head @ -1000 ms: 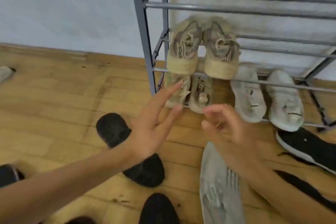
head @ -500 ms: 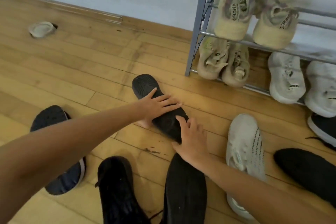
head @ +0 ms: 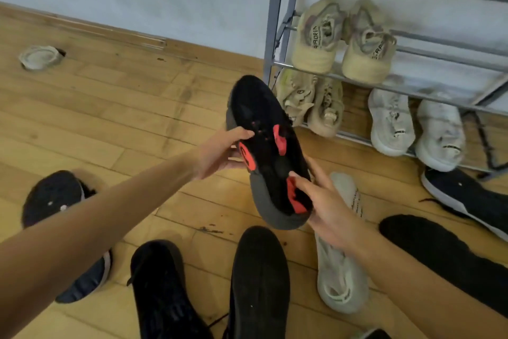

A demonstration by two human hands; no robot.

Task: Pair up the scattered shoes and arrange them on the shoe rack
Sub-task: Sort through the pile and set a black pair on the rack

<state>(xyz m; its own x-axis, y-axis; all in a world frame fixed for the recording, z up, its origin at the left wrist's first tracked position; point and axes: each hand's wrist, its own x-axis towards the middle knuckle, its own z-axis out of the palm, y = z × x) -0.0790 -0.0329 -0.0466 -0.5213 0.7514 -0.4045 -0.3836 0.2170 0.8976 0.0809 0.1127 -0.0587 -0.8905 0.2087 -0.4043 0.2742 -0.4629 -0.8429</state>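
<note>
Between my two hands, lifted clear of the wooden floor (head: 115,107), sits a black shoe with red accents (head: 268,151), turned so its opening and upper face me. My left hand (head: 220,153) clasps it from the side near the laces, thumb across the top, while my right hand (head: 323,201) grips the heel end, fingers curled over the collar by the red tab. I judge that two-handed hold lets me read which foot it is before hunting its mate.

Just beyond its toe stands the shoe rack (head: 277,44), against the wall. Its lower visible rail carries a beige pair (head: 343,41), heels toward me; below, at floor level, sit a second beige pair (head: 310,102) and a white pair (head: 415,127), so three pairs look settled.

Below the held shoe, several dark shoes lie loose: a black shoe (head: 259,283) sole up, another black shoe (head: 162,292) beside it, a navy shoe (head: 63,217) at the left. One white knit shoe (head: 341,270) lies partly under my right wrist, and more dark shoes lie on the right. Far left, a pale shoe (head: 41,56) lies alone by the wall. The mate probably lies among the dark ones, though I cannot tell which.
</note>
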